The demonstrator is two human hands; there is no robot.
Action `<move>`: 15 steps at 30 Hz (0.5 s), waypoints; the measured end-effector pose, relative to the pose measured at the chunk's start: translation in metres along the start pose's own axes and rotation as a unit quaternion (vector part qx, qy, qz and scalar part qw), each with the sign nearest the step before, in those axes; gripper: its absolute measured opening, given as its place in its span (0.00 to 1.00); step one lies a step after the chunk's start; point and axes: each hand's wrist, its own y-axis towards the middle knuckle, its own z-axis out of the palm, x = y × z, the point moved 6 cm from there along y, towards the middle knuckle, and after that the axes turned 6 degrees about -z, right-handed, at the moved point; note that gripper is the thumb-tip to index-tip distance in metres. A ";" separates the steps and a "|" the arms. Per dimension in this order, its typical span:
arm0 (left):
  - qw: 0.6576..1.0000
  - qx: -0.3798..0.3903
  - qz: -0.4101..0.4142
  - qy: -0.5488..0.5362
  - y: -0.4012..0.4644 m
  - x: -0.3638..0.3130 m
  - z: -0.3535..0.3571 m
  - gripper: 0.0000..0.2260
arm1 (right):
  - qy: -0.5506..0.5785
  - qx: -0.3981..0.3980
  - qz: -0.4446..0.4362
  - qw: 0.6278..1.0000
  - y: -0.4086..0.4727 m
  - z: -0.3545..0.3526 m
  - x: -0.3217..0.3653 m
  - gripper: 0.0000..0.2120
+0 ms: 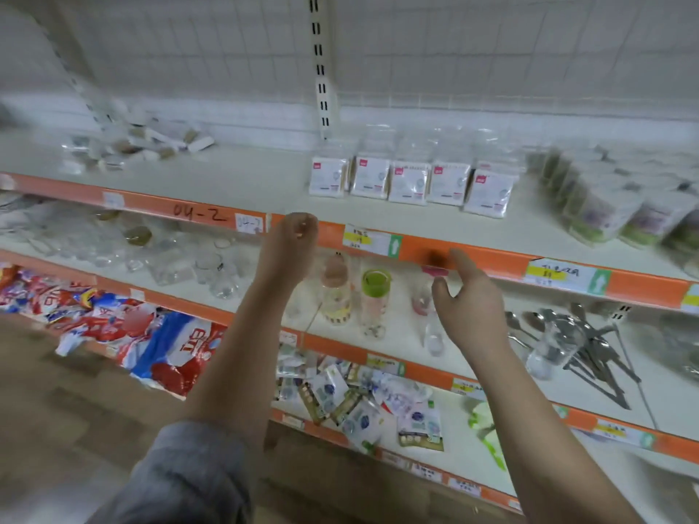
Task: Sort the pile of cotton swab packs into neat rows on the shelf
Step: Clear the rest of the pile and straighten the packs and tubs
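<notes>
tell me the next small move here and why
Probably reach the left hand up and left to the loose pile of cotton swab packs at the back of the top shelf. Both hands look empty, the right hand is open, and a neat row of packs already stands to the right.

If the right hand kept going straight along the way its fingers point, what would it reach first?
The right hand, open, points up toward the shelving. First in line looks like the orange price-strip edge of the top white shelf; the fingertip already overlaps it in the picture. Beyond stands the row of white cotton swab packs. Depth is uncertain.
</notes>
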 end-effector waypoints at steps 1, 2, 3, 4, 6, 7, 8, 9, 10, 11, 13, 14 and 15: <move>1.000 -0.005 -0.004 0.005 0.005 0.013 -0.015 0.15 | 0.001 0.008 -0.001 1.000 0.001 0.013 0.013 0.23; 1.000 -0.013 -0.010 0.004 0.009 0.026 -0.030 0.15 | 0.005 0.016 -0.005 1.000 0.003 0.025 0.026 0.24; 1.000 -0.021 -0.016 0.001 0.013 0.037 -0.044 0.15 | 0.009 0.022 -0.010 1.000 0.005 0.037 0.039 0.24; 0.999 -0.030 -0.020 0.000 0.017 0.047 -0.056 0.15 | 0.010 0.027 -0.019 0.999 0.007 0.048 0.051 0.24; 0.999 -0.037 -0.033 0.005 0.024 0.067 -0.077 0.15 | 0.003 0.039 -0.037 0.999 0.014 0.070 0.075 0.24; 0.998 -0.038 -0.039 0.010 0.028 0.076 -0.084 0.16 | 0.005 0.044 -0.044 0.998 0.018 0.080 0.085 0.24; 0.998 -0.042 -0.044 0.015 0.032 0.086 -0.093 0.16 | 0.011 0.049 -0.050 0.997 0.023 0.091 0.095 0.24; 0.997 -0.049 -0.049 0.019 0.038 0.097 -0.102 0.16 | 0.017 0.053 -0.056 0.997 0.029 0.102 0.106 0.24; 0.997 -0.058 -0.054 0.021 0.044 0.107 -0.110 0.16 | 0.023 0.056 -0.062 0.996 0.036 0.113 0.116 0.24; 0.995 -0.068 -0.061 0.025 0.051 0.118 -0.119 0.16 | 0.028 0.056 -0.069 0.996 0.043 0.124 0.125 0.24; 0.992 -0.093 -0.077 0.040 0.066 0.141 -0.139 0.15 | 0.032 0.055 -0.081 0.995 0.060 0.149 0.142 0.23; 0.989 -0.110 -0.084 0.046 0.074 0.153 -0.149 0.14 | 0.032 0.054 -0.083 0.995 0.070 0.162 0.150 0.22; 0.987 -0.125 -0.091 0.048 0.085 0.166 -0.159 0.13 | 0.034 0.052 -0.083 0.995 0.081 0.175 0.157 0.22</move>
